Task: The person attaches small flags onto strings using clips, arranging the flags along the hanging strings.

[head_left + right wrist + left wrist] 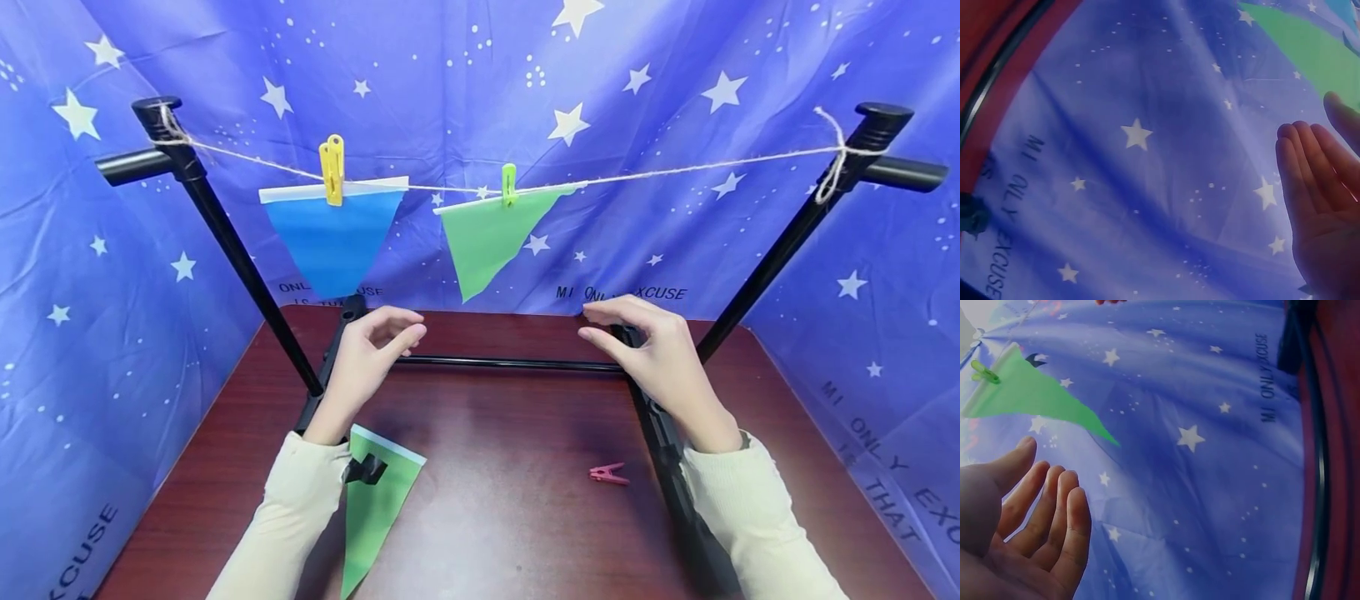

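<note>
A blue pennant (333, 242) hangs from the string (675, 169) under a yellow clothespin (332, 171). To its right a green pennant (491, 237) hangs aslant, clipped by a green clothespin (509, 185). Below the blue pennant is my left hand (367, 367), holding nothing, thumb and fingers apart. My right hand (660, 362) is raised at the right, lower than the string, also with nothing in it. Both wrist views show relaxed fingers and bare palms. On the table, a second green pennant (386, 508) lies partly behind the left sleeve, and a pink clothespin (609, 474) lies nearer the right arm.
Two black posts (240, 250) hold the string's tied ends, with a black crossbar (510, 363) low between them. The frame stands on a dark red table (510, 533). A blue star-printed curtain (465, 100) surrounds the back and sides.
</note>
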`<state>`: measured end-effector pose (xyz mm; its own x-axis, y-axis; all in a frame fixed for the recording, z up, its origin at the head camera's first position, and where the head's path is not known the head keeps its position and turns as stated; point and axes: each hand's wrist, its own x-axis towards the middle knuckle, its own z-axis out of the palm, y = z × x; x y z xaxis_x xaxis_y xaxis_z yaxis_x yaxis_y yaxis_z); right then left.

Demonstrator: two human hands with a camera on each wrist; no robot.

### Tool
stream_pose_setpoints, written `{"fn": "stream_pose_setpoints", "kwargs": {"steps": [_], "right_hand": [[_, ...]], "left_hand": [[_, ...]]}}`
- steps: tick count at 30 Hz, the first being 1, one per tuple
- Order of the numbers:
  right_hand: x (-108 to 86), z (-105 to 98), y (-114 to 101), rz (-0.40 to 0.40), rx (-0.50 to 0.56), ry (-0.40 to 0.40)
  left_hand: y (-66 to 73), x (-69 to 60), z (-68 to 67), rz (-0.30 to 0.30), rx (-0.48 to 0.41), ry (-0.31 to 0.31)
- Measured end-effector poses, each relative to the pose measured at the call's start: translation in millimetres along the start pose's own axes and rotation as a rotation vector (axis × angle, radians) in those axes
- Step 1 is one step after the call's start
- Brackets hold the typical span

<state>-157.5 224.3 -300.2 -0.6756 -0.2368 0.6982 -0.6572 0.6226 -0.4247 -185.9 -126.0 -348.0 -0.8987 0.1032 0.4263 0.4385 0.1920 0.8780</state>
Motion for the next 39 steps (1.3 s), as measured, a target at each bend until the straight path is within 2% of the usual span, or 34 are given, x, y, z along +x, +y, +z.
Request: {"fn": "stream_pose_setpoints", "kwargs": {"steps": [3, 8, 10, 15, 28, 35, 39], "right_hand": [[-8.7, 1.7, 4.1, 0.007, 0.002, -0.014], [-19.3, 5.4, 8.9, 0.001, 0.008, -0.041], [-22.8, 6.6, 9.9, 0.004, 0.011, -0.061], [-32.8, 9.2, 13.4, 0.032, 0.011, -0.101], [-63.9, 14.4, 29.0, 0.092, -0.035, -0.173], [-81.3, 16.3, 35.7, 0.150, -0.062, -0.248], [-93.1, 15.6, 40.3, 0.177, -0.053, -0.303]], "left_hand": [[0.0, -8.2, -4.0, -0.042, 0.037, -0.008], [11.8, -21.0, -10.0, -0.078, 0.121, -0.032], [1.5, -24.3, -13.3, -0.079, 0.139, -0.034], [-36.4, -29.1, -20.4, -0.081, 0.142, -0.028], [-62.3, -45.2, -26.3, -0.114, 0.222, -0.057], [-76.9, -54.2, -28.9, -0.098, 0.251, -0.094], [-85.3, -58.4, -30.4, -0.099, 0.265, -0.140]]}}
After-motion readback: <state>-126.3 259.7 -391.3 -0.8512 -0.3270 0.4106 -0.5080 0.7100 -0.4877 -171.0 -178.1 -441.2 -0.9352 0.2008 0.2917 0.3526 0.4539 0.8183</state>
